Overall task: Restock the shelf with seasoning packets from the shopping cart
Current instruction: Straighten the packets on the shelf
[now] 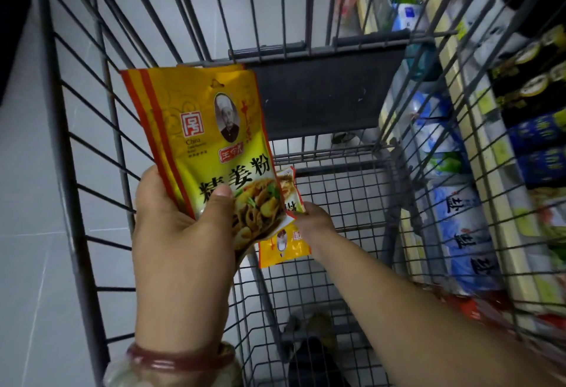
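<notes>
You are looking down into the open top of the shopping cart (76,172), where wire walls are closing in left, right and ahead. The dark folded seat panel (321,95) is blocking the far end. The held stack of packets (208,147) is screening the left half. The right forearm (413,304) is crossing the basket; bare mesh floor (346,202) is lying open beyond it.
</notes>
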